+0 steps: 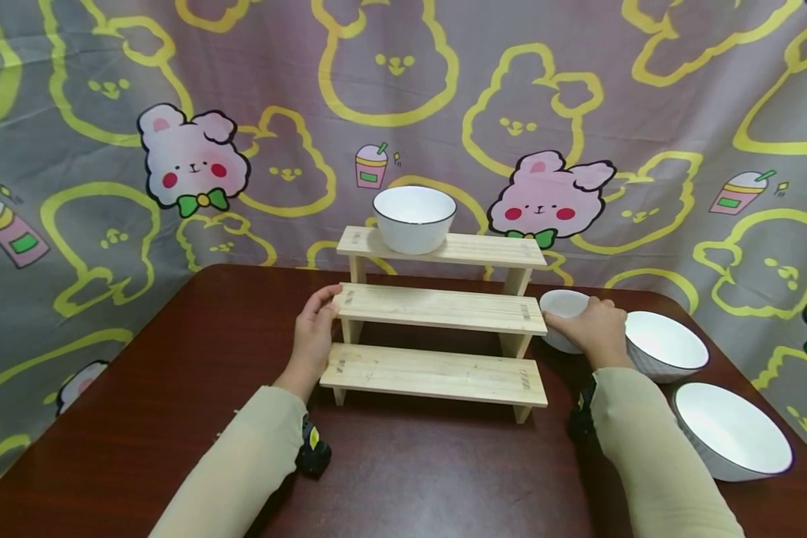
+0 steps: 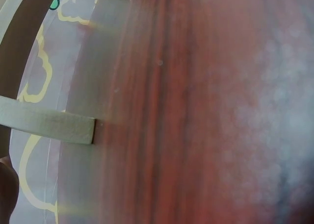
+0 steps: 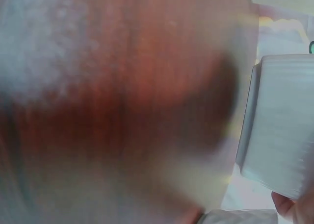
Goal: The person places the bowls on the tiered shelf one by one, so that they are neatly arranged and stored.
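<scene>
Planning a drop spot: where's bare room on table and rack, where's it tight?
Free: bottom shelf, middle shelf right of the left hand, top shelf right of its white bowl; table in front of the rack between the sleeves, and left of that hand. Crowded: right of the rack; right hand holds a second bowl there, two more bowls close by.

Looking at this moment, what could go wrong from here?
The held bowl in the right hand is close to the wooden stand and might knock it. The top bowl could slide if the left hand, touching the middle shelf, jolts the stand. The right hand could also bump the neighbouring bowl beside it.
</scene>
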Demonstrator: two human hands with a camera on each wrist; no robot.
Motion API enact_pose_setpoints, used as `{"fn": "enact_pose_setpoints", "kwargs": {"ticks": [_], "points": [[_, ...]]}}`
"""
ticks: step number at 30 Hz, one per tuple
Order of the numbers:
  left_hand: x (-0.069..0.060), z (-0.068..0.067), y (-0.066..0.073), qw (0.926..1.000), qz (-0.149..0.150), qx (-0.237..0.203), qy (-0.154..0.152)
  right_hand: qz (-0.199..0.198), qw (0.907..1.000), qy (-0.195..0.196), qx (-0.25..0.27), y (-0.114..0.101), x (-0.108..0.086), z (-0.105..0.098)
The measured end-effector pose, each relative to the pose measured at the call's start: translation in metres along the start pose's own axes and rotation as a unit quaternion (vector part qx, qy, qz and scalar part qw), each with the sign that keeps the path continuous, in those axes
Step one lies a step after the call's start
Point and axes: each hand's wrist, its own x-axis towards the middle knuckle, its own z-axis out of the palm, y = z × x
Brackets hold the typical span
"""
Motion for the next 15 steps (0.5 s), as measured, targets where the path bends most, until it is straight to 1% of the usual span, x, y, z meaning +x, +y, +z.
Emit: {"fn": "enact_pose_setpoints", "kwargs": {"ticks": [4,11,15], "points": [[0.0,0.0,0.0,1.0,0.003,-0.005,0.004,-0.006,0.9999,0.008,-0.005,-0.001,0.003,-0.006],[0.002,0.001,-0.001,0.9999,0.01,-0.007,0.006,0.012,0.9999,-0.003,0.008,-0.006,0.003,-0.023],[0.002,0.0,-0.001,0.9999,0.008,-0.008,0.004,0.003,0.9999,0.006,0.008,-0.007,0.005,-0.032]]}}
